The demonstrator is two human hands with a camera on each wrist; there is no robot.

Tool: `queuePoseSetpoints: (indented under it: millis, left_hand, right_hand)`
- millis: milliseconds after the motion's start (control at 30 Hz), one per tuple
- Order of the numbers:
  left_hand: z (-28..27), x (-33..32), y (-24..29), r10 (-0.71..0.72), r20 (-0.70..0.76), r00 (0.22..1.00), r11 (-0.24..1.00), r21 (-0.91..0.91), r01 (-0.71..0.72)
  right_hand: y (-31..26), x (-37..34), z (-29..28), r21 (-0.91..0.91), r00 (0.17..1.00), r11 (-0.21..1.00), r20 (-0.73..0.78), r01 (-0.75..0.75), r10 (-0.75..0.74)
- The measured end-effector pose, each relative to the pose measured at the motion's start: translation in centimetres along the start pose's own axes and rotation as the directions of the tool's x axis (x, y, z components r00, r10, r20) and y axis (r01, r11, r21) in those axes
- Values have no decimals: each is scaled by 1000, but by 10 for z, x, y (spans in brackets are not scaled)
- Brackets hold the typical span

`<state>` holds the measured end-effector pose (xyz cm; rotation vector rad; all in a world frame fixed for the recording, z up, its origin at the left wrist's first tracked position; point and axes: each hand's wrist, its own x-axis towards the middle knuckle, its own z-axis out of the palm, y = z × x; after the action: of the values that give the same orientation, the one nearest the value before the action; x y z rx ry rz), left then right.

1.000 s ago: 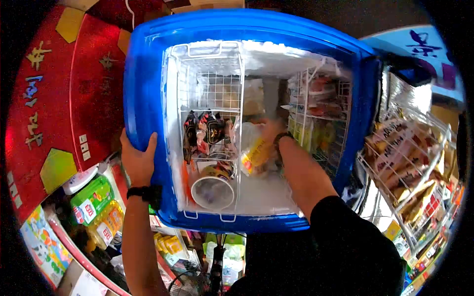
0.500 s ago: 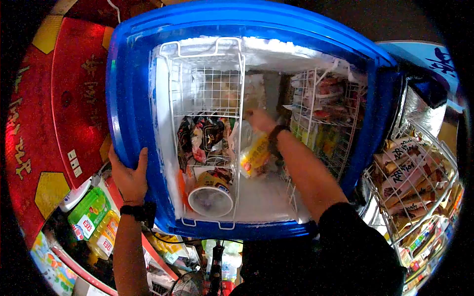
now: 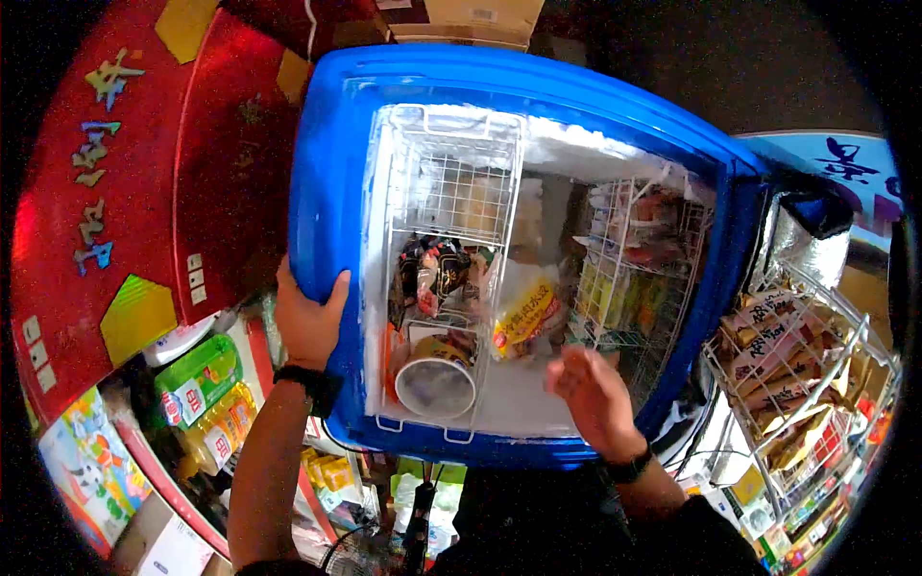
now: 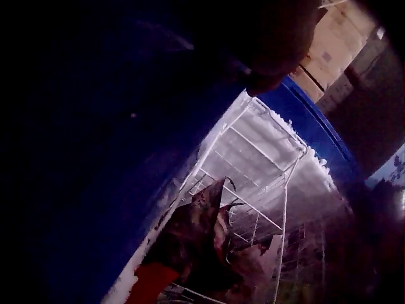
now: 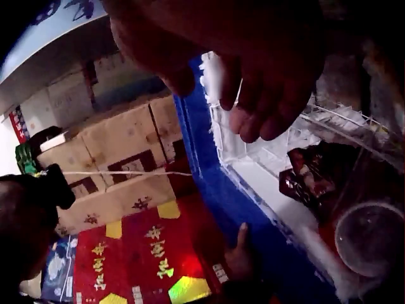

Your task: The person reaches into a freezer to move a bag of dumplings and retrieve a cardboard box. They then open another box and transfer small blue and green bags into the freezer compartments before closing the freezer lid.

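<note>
My left hand point(image 3: 309, 322) rests on the left rim of a blue chest freezer point(image 3: 331, 206), its thumb laid toward the opening. My right hand point(image 3: 591, 403) is raised over the freezer's near right part, fingers loosely bent and holding nothing. Beyond it, on the frosty freezer floor, lies a clear bag with a yellow label point(image 3: 526, 312). A white wire basket point(image 3: 451, 178) inside on the left carries dark wrapped packets point(image 3: 442, 274) and a round tub point(image 3: 435, 389). In the right wrist view, the right fingers point(image 5: 253, 120) hang relaxed above the freezer.
More packets point(image 3: 610, 288) fill wire baskets on the freezer's right side. Outside, a wire rack of snack bags point(image 3: 778, 355) stands right. Red boxes point(image 3: 91, 182) and oil bottles point(image 3: 226, 427) are at left, cardboard boxes point(image 3: 475, 19) behind.
My right hand has come up and back from the bag in the freezer toward the near right edge. The left hand stays on the rim. The head view has shifted slightly.
</note>
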<state>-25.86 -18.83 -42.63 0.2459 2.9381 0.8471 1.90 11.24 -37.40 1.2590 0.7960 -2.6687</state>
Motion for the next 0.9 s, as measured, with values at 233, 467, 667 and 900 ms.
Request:
queuePoseSetpoints:
  millis: [233, 467, 667, 900]
  left_hand:
    - [-1, 1, -5, 13, -25, 1000, 995, 101, -11]
    - [-2, -3, -4, 22, -28, 999, 994, 103, -19]
    - [-5, -5, -1, -50, 16, 999, 982, 181, 46]
    - [-13, -1, 5, -144, 63, 988, 976, 175, 131]
  right_hand:
    - [-63, -151, 59, -144, 997, 990, 77, 0, 12]
    - [-179, -243, 105, -455, 858, 727, 248, 514, -451]
    - [-229, -272, 158, -252, 722, 681, 344, 687, -601]
    - [-239, -189, 262, 275, 686, 857, 515, 435, -514]
